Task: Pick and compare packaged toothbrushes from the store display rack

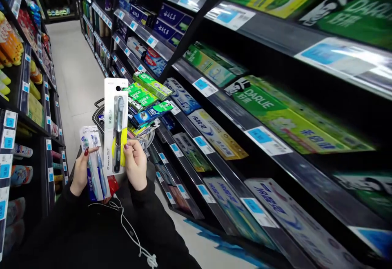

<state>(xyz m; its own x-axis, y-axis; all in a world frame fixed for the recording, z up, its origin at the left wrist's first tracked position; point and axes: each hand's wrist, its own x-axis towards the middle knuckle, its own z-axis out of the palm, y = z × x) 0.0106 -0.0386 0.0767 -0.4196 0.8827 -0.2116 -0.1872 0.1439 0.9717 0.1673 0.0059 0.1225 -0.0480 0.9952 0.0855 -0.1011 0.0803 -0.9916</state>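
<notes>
My right hand (136, 166) grips the edge of a white and yellow pack with one black toothbrush (119, 132) inside, held upright and facing me. In my left hand (82, 173) is a blister pack of two light blue toothbrushes (97, 167), tilted slightly. Thumb and fingers of the left hand close on that pack's left side. The two packs are side by side, the black one overlapping the blue one's edge. Behind them stands a cart or basket (97, 111), mostly hidden, heaped with green toothpaste boxes (150, 84) and other packs.
Shelves of toothpaste boxes (275, 113) with price tags line my right side, close by. On the left, another shelf (18, 85) holds bottles and packs. A pale floor aisle (67, 56) runs ahead between them. A white cord (131, 230) hangs over my dark clothing.
</notes>
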